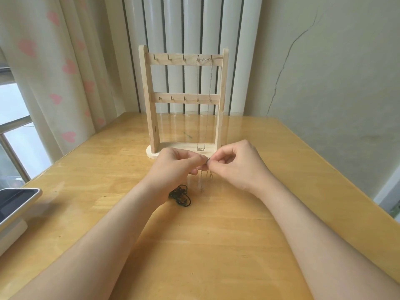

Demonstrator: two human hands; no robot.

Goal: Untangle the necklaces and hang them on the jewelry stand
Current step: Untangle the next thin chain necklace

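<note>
Nearest me on the tabletop, a black cord necklace lies bunched up just beside my left wrist. Past it, my left hand and right hand meet, and the fingers of both pinch the top of a thin chain necklace that dangles below. Behind them stands the jewelry stand, with a pendant necklace hanging from its top-rail hooks.

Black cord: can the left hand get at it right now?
Probably yes: the cord lies uncovered close by the left hand; but that hand pinches the chain and must let go first.
</note>
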